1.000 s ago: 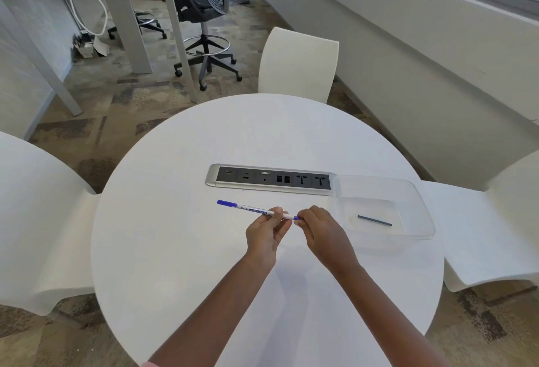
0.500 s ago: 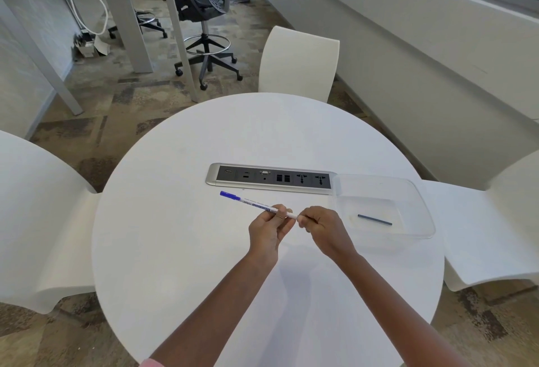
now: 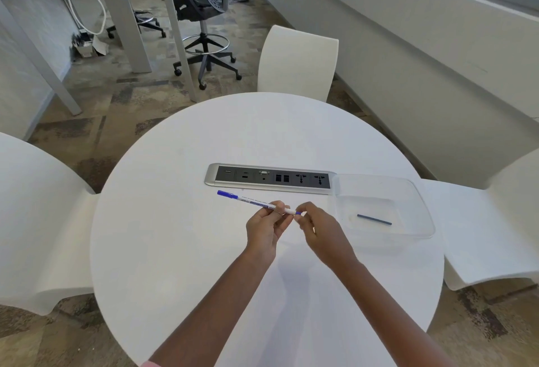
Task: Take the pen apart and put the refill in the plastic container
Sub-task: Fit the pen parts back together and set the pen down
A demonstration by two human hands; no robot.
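Observation:
A white pen [image 3: 254, 202] with a blue cap at its far left end is held above the round white table [image 3: 175, 250]. My left hand [image 3: 267, 228] grips the pen's barrel near its right end. My right hand [image 3: 319, 234] pinches the small blue end piece at the pen's right tip. To the right stands a clear plastic container [image 3: 414, 191], and a dark blue refill [image 3: 374, 219] lies on its floor.
A silver power and socket strip [image 3: 268, 178] is set into the table just behind the pen. White chairs stand at the left [image 3: 38, 221], far side [image 3: 297, 63] and right [image 3: 495, 221]. A black office chair [image 3: 204, 16] and desk legs are beyond.
The pen has lifted slightly and tilted, its capped end rising toward the socket strip. Both hands stay at its right end, my right fingers still on the tip.

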